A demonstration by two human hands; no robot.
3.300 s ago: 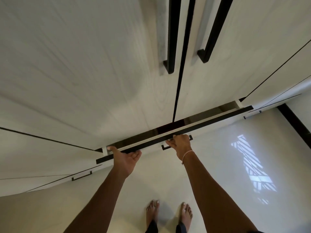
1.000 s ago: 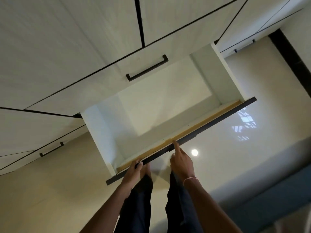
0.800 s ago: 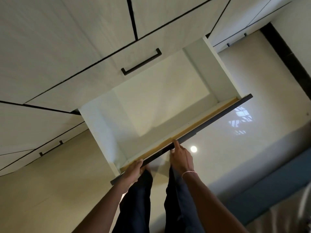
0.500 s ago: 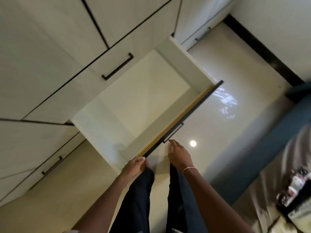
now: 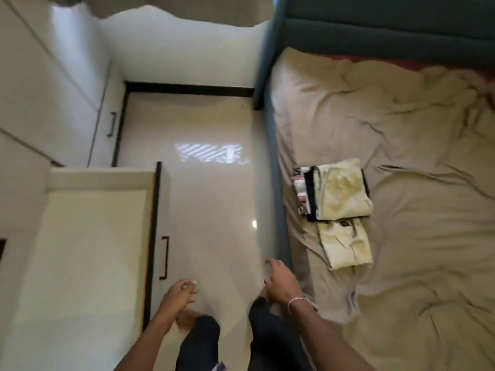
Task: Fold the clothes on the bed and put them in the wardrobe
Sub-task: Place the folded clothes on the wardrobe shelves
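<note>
- The left hand (image 5: 179,293) hangs at six o'clock over the glossy floor (image 5: 209,199), fingers loosely curled and holding nothing, just beside the drawer's front.
- The right hand (image 5: 281,282) sits at five o'clock, fingers spread and relaxed, empty, near the bed's edge, with a pale bracelet (image 5: 297,301) on its wrist.
- The wardrobe (image 5: 32,89) drawer (image 5: 80,250) stands pulled out at eight o'clock.
- A stack of folded clothes (image 5: 340,191) lies on the beige sheet (image 5: 415,116) at three o'clock, a pale yellow piece on top.
- A second folded pale garment (image 5: 345,245) touches the stack's four-o'clock side.
</note>
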